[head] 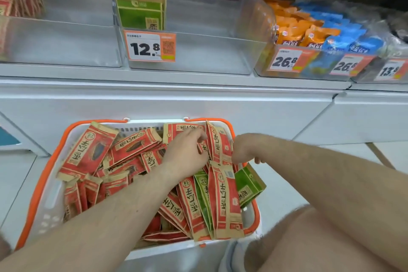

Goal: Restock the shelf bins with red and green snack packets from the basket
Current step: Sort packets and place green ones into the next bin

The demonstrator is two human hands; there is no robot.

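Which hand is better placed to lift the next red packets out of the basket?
Left, I'd judge. The left hand already lies on the upright red packets at the basket's far side, fingers curled at their edges. The right hand is beside the same stack, its fingers hidden.

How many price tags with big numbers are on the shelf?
4: the 12.8 tag on the green-packet bin, two 26.8 tags under the orange and blue snacks, one cut-off tag far right.
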